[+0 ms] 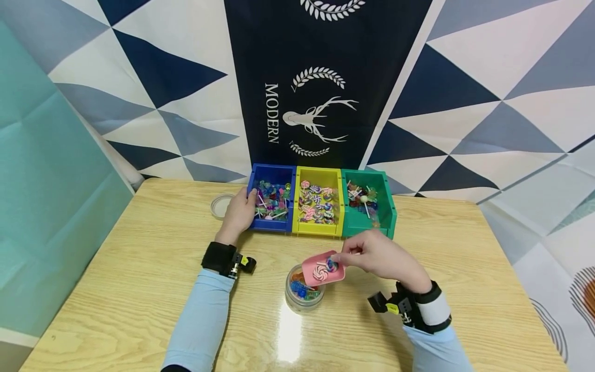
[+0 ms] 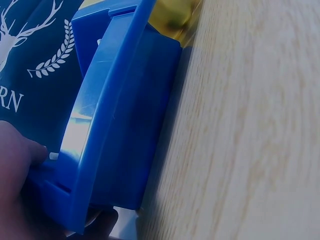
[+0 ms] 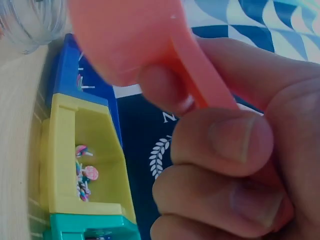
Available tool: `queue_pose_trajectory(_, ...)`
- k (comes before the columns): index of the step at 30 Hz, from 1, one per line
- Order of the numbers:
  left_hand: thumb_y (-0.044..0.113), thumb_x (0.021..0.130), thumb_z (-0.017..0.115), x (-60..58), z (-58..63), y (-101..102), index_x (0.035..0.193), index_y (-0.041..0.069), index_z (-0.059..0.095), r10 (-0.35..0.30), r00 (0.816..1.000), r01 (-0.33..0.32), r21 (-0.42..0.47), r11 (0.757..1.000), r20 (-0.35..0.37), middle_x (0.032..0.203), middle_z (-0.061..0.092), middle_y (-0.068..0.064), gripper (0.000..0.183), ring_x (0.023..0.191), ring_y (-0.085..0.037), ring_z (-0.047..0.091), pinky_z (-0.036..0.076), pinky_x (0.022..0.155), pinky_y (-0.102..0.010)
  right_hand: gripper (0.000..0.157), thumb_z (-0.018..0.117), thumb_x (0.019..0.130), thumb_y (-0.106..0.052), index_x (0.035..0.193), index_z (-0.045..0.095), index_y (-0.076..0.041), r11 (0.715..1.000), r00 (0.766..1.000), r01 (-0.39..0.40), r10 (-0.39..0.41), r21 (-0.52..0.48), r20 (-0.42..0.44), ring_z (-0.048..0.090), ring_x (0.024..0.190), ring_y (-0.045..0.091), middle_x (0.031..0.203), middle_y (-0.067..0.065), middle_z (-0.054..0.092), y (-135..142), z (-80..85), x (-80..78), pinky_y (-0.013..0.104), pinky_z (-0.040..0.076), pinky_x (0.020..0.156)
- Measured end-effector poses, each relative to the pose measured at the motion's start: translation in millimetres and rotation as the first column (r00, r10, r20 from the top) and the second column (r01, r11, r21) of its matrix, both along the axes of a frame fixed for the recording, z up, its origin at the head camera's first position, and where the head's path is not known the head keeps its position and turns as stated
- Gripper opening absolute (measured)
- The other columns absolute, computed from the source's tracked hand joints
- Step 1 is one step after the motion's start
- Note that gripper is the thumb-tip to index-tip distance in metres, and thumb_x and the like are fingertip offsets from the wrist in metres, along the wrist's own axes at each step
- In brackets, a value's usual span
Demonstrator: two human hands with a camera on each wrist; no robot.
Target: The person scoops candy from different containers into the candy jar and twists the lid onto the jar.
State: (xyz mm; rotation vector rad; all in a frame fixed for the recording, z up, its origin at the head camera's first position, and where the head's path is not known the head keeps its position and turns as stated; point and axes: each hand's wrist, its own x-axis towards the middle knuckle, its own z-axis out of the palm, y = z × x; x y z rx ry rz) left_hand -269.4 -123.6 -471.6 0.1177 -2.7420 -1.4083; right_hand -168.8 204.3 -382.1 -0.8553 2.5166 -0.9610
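My right hand [image 1: 378, 256] grips a pink scoop [image 3: 130, 40] by its handle. Swirled lollipop pieces [image 1: 321, 270] lie in the scoop, which overlaps the rim of a clear jar [image 1: 294, 300] in the head view. Blue, orange and green candy pieces [image 1: 302, 290] sit inside that jar. With thumb on top and fingers underneath, my left hand [image 1: 239, 213] holds the left side wall of the blue bin [image 2: 135, 120]. Small colourful candies and sticks fill the bottom of the blue bin.
Joined to the blue bin are a yellow bin [image 1: 342, 206] of swirl lollipops and a green bin [image 1: 391, 214] with mixed candies. A round lid [image 1: 220, 205] lies on the wooden table [image 1: 139, 289] left of the bins. Patterned cloth [image 1: 307, 150] hangs behind them.
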Motion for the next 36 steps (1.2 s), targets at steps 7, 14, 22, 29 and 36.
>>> queue_pose_trajectory(7,0.035,0.11,0.034,-0.3,-1.6,0,0.128,0.002,0.054,0.006,1.0,-0.006,0.0,1.0,-0.003,0.12,0.061,-0.019,0.043,0.11,-0.033,0.058,0.044,0.097,-0.053,0.026,0.069,0.095,-0.035,0.07,0.068,-0.028,0.996,0.997,-0.01,0.017,0.087,-0.074,0.041,0.053,0.006,0.06,-0.015,0.052,-9,0.4,5.7,0.022,0.026,0.051)
queue_pose_trajectory(14,0.035,0.11,0.034,0.1,-0.3,0,0.133,0.002,0.052,0.0,1.0,0.0,0.006,1.0,0.001,0.125,0.06,-0.019,0.043,0.116,-0.033,0.057,0.042,0.101,-0.052,0.024,0.07,0.094,-0.035,0.073,0.07,-0.026,0.989,0.993,0.003,0.014,0.146,-0.117,0.042,0.054,0.006,0.059,-0.016,0.049,-15,4.7,11.9,0.023,0.028,0.052)
queue_pose_trajectory(22,0.034,0.11,0.034,-0.8,-0.3,1,0.136,0.002,0.05,-0.004,1.0,0.004,0.006,1.0,0.0,0.127,0.06,-0.019,0.044,0.117,-0.033,0.056,0.041,0.103,-0.052,0.025,0.07,0.094,-0.037,0.072,0.066,-0.026,0.977,0.983,0.025,0.014,0.21,-0.181,0.04,0.052,0.004,0.059,-0.016,0.047,-19,10.9,20.8,0.023,0.029,0.05)
queue_pose_trajectory(29,0.034,0.11,0.034,-0.6,-0.9,0,0.137,0.002,0.049,-0.008,1.0,0.008,0.008,1.0,0.009,0.129,0.059,-0.02,0.045,0.117,-0.033,0.056,0.041,0.102,-0.053,0.022,0.072,0.092,-0.035,0.073,0.068,-0.025,0.973,0.979,0.019,0.028,0.229,-0.201,0.039,0.05,0.003,0.06,-0.017,0.05,-23,16.1,25.9,0.023,0.031,0.047)
queue_pose_trajectory(36,0.035,0.11,0.034,-1.2,-1.4,1,0.135,0.002,0.05,-0.007,1.0,0.007,0.016,1.0,0.002,0.127,0.06,-0.02,0.044,0.117,-0.034,0.056,0.041,0.102,-0.052,0.025,0.073,0.091,-0.037,0.071,0.065,-0.026,0.966,0.973,0.039,0.02,0.254,-0.228,0.04,0.049,0.003,0.056,-0.016,0.046,-26,18.6,30.3,0.023,0.031,0.048)
